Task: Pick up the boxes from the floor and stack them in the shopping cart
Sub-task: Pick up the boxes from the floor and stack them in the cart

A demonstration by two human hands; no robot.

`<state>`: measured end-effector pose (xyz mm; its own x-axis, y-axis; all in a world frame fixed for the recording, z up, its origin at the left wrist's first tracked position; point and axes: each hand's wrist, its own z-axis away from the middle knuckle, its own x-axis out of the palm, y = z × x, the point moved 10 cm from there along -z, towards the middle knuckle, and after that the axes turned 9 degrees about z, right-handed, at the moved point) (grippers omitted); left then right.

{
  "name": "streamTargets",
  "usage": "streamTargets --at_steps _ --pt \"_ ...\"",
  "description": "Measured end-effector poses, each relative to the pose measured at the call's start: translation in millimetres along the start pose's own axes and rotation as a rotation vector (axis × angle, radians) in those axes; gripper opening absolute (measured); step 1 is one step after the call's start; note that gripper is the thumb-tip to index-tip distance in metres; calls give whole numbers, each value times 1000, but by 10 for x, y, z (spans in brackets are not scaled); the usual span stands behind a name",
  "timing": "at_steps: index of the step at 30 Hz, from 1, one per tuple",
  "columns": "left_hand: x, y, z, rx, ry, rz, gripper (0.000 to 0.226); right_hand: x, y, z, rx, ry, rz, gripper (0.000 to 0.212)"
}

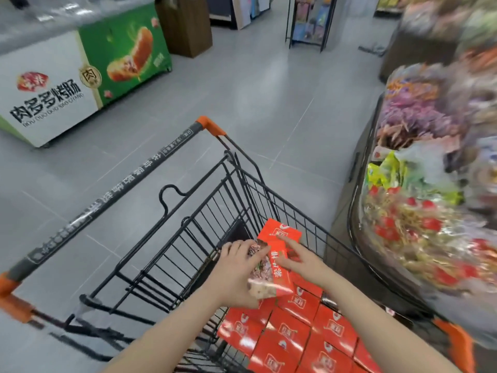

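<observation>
A black wire shopping cart (242, 184) with a grey handle and orange end caps fills the lower middle of the head view. Several red boxes (293, 329) lie stacked flat inside it. Over the stack my left hand (236, 275) grips a red box (269, 275) that shows a food picture. My right hand (298, 258) rests its fingers on the same box's right side, fingers spread. Another red box (281, 231) stands tilted just behind it, against the cart's wire wall.
A freezer chest (61, 84) with a sausage advert stands at the left. A display bin (419, 205) heaped with wrapped snacks borders the cart on the right. Grey tiled floor (263, 98) stretches ahead to a brown stand (185, 25) and a rack (312, 22).
</observation>
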<state>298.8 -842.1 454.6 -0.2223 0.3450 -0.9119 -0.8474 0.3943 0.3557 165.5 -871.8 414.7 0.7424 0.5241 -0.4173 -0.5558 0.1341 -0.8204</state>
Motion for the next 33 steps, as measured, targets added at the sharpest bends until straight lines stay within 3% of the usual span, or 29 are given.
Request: streamTargets --at_steps 5,8,10,14,17,20,23,27,30,33 --pt "-333 392 -54 225 124 10 118 -287 -41 347 43 116 -210 55" --pt "-552 225 -75 124 240 195 132 -499 31 586 61 227 -362 57" --pt "-583 88 -92 3 157 443 132 -620 9 748 28 297 -427 57" --pt "-503 181 -113 -77 -84 888 74 -681 -92 947 -22 364 -504 69" --pt "-601 202 -156 -58 -32 1002 71 -607 -83 1035 34 358 -482 66" --pt "-693 227 -171 34 -11 839 81 -641 -164 1078 67 374 -183 61" --pt "-764 372 -161 186 13 538 89 -683 -417 1039 51 365 83 88" --pt "-687 374 -106 245 17 437 97 -517 -702 886 -5 235 286 109" --pt "-633 290 -46 250 -1 428 98 -397 -768 760 -30 168 490 102" --pt "-729 79 10 227 24 431 91 -328 -692 641 0 164 498 94"
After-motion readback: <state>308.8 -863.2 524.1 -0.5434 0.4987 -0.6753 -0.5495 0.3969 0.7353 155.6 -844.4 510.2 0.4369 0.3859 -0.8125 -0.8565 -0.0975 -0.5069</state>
